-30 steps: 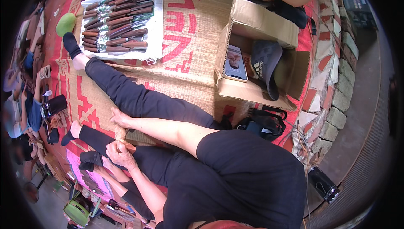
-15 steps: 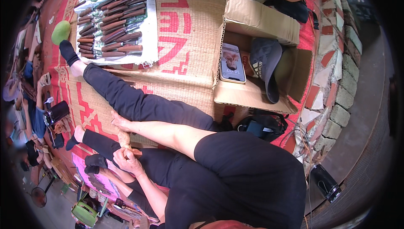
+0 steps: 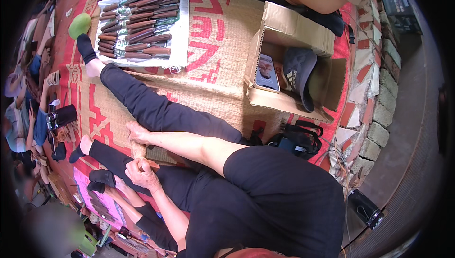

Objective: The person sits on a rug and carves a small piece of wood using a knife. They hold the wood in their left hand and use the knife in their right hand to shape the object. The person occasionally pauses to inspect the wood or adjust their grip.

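Note:
My right hand (image 3: 137,132) is closed at the upper end of a pale, carved-looking piece of wood (image 3: 139,151) over my lap. Just below it, my left hand (image 3: 142,172) makes a fist at the lower end of that piece. A reddish-brown wooden end, like a tool handle (image 3: 153,164), sticks out beside the left fist; its other end is hidden by the fingers. Beyond my outstretched leg, several wooden-handled carving tools (image 3: 142,23) lie in rows on a white cloth (image 3: 179,51).
A cardboard box (image 3: 296,28) holds a phone (image 3: 267,73) and a grey cap (image 3: 299,75). Beside my foot lies a green mango-like fruit (image 3: 79,25). A black bag (image 3: 298,139) with cables sits by my hip. Other people sit close by. Broken brickwork (image 3: 374,111) edges the woven mat (image 3: 213,92).
The view has shifted a little, so the tools and box appear farther right. My right hand's fingers look more curled round the wood. Both hands stay close together over my lap.

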The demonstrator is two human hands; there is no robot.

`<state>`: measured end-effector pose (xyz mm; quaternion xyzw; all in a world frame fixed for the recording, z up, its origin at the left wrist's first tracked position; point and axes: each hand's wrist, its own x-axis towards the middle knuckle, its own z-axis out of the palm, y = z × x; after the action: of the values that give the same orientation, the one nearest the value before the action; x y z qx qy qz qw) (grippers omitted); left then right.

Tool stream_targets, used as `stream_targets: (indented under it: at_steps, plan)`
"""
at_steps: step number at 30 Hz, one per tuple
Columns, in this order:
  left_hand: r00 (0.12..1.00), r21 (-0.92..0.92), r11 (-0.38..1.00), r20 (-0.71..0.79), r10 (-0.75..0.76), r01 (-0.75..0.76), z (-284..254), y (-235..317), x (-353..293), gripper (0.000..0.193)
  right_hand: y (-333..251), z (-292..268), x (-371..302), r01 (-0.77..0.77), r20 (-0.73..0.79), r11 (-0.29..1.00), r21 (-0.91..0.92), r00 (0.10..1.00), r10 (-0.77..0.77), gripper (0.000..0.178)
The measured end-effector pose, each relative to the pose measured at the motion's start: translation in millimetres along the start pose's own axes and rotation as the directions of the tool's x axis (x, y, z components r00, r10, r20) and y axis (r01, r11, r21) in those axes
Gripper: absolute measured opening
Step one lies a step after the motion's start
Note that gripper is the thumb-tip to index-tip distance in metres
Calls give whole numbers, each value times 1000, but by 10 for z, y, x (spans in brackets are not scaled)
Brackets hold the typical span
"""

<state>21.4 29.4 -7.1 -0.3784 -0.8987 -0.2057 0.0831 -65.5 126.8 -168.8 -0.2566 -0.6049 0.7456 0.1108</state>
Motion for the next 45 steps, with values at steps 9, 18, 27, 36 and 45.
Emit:
stream_targets:
  at_steps: [9,18,27,36,45]
  plan:
    - [983,-97,990,-141,-116,103,12,-195,-137,43,11,-184,-135,21,-26,953,303,1000,-14,33]
    - [972,-114,993,-229,-62,36,18,-259,22,30,-33,-340,52,18,-241,954,-299,966,-94,21]
    - [915,-287,950,-337,-221,124,-43,-365,-253,25,-516,-402,-474,108,-21,993,38,994,-107,14]
    - [917,-286,950,-332,-221,125,-3,-240,-207,27,-645,-426,-580,-73,-36,992,-106,997,69,16]
    - [912,-288,948,-340,-231,133,-57,-303,-209,29,-248,-401,-183,-82,-167,951,299,976,137,15]
